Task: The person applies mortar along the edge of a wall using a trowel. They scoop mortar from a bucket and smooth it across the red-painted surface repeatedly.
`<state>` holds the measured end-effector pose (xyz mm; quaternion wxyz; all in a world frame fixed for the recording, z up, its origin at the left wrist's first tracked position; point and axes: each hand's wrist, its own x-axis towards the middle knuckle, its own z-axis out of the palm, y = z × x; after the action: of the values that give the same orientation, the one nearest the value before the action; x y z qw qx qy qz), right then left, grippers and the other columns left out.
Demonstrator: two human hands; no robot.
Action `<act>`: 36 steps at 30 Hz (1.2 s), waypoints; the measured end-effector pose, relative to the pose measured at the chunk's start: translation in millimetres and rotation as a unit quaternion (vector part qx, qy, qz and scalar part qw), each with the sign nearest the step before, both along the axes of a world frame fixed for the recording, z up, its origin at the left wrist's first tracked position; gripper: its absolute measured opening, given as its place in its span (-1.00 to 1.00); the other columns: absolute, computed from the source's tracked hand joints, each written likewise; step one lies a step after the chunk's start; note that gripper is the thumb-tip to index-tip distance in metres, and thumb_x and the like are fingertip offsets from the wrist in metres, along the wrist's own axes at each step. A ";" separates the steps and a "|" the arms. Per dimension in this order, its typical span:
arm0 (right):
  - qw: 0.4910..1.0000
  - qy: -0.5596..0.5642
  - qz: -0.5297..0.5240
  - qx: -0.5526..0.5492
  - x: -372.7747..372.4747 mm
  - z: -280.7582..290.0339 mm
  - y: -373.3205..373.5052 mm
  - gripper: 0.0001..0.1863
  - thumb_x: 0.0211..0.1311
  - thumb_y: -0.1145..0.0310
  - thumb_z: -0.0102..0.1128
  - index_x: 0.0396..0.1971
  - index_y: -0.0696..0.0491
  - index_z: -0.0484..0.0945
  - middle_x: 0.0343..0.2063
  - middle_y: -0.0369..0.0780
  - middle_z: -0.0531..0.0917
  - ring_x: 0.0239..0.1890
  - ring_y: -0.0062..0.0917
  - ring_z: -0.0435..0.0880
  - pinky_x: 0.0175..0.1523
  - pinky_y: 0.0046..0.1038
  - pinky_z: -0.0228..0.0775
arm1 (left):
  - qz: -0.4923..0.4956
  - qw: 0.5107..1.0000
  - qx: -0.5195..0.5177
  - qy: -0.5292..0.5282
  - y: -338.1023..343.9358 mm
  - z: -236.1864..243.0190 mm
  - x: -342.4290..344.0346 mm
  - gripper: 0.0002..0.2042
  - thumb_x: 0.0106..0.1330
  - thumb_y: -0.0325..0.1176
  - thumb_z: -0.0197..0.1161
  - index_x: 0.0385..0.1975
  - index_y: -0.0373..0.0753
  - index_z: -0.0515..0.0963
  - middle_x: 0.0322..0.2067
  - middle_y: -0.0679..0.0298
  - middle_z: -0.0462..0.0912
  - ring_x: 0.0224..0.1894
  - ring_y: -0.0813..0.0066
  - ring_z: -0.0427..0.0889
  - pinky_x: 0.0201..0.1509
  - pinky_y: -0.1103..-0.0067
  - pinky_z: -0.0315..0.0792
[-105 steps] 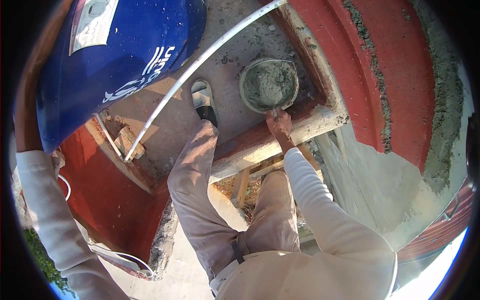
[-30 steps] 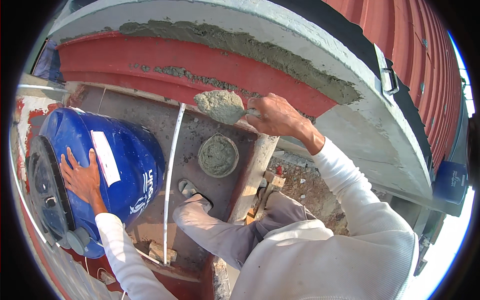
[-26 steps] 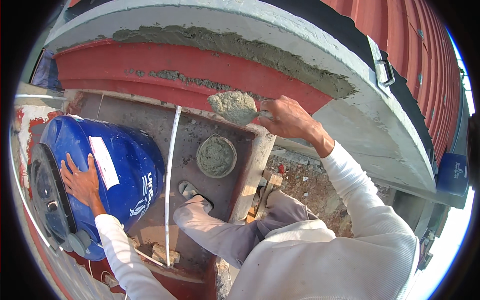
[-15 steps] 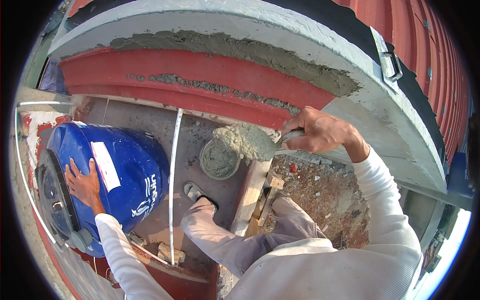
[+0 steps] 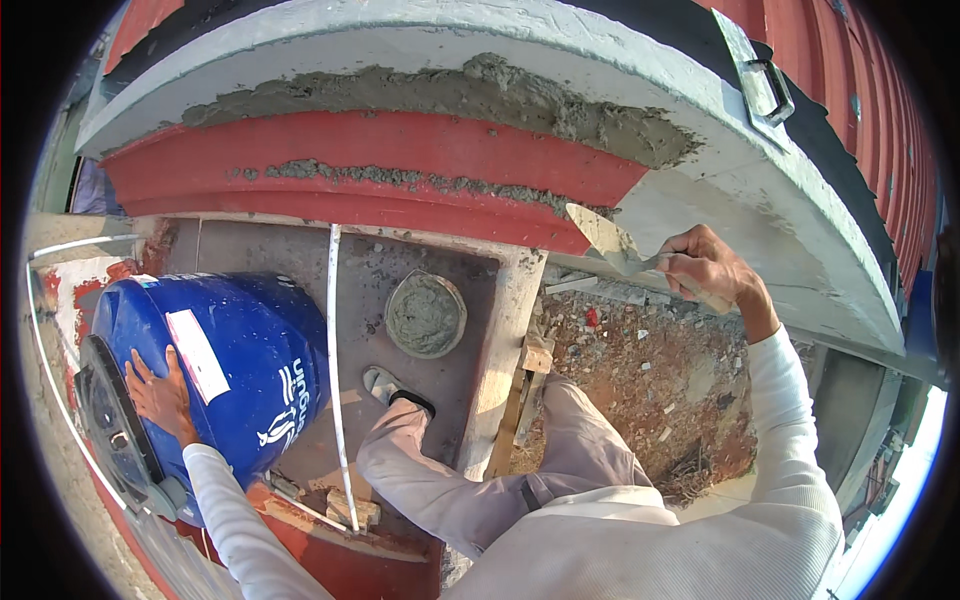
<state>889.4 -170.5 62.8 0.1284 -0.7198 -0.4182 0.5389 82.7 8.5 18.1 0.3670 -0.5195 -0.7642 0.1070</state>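
My right hand (image 5: 708, 268) is closed round the handle of a pointed trowel (image 5: 607, 238), whose blade points left and carries only a thin smear of mortar. Just beyond it, wet grey mortar (image 5: 530, 101) lies in a rough band on the pale wall, with a fresh raised lump in its middle. My left hand (image 5: 160, 397) rests with spread fingers on the side of a large blue water tank (image 5: 255, 340), near its black lid. Between my hands, lower down, a round bucket (image 5: 388, 322) holds grey mortar.
A steel float (image 5: 765, 90) with a black handle lies on the wall's top edge. A white pipe (image 5: 336, 380) stands beside the tank. Below me runs a wooden beam (image 5: 497, 350), with rubble ground (image 5: 640, 400) to its right. Corrugated red roofing (image 5: 810, 60) rises at the upper right.
The heap of mortar on the trowel is gone, and a new lump sits on the wall's mortar band. My right hand has moved right with the trowel. My left hand stays on the tank.
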 end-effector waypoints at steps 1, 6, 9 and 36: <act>1.000 0.006 -0.010 0.020 -18.6 -11.5 -1.5 -0.75 0.27 0.31 0.31 -0.34 0.23 0.69 -0.58 -0.25 0.66 -0.58 -0.58 0.62 -0.45 -0.47 0.39 | 0.000 1.000 0.000 0.000 -1.1 -0.8 -4.1 -0.22 0.37 0.44 0.15 0.51 0.16 0.36 0.47 0.26 0.40 0.51 0.16 0.35 0.48 0.06 0.32; 0.964 -0.109 0.009 0.244 -99.2 -85.4 25.6 -0.67 0.35 0.26 0.30 -0.11 0.24 0.60 -0.47 -0.01 0.70 -0.48 -0.22 0.70 -0.32 -0.21 0.51 | 0.013 1.000 -0.006 0.011 -0.3 2.8 4.5 -0.21 0.38 0.43 0.14 0.52 0.15 0.34 0.48 0.26 0.38 0.51 0.16 0.34 0.50 0.07 0.30; 0.901 -0.219 -0.047 0.373 -145.6 -110.7 62.5 -0.69 0.38 0.25 0.31 -0.14 0.22 0.58 -0.36 0.07 0.71 -0.45 -0.06 0.72 -0.34 -0.13 0.53 | 0.019 1.000 -0.011 0.005 2.2 3.1 8.6 -0.22 0.39 0.43 0.12 0.52 0.15 0.34 0.49 0.26 0.37 0.52 0.16 0.32 0.52 0.08 0.27; 0.830 -0.303 -0.202 0.423 -14.7 -103.9 22.8 -0.76 0.39 0.35 0.39 -0.17 0.26 0.70 -0.49 -0.10 0.69 -0.53 -0.37 0.64 -0.34 -0.38 0.47 | 0.005 1.000 -0.010 0.019 0.1 0.1 -5.1 -0.20 0.37 0.47 0.10 0.50 0.14 0.38 0.47 0.27 0.40 0.50 0.19 0.36 0.47 0.07 0.33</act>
<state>874.7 -147.7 -41.1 0.3933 -0.7904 -0.4690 0.0260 77.6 8.5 18.3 0.3753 -0.5174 -0.7587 0.1262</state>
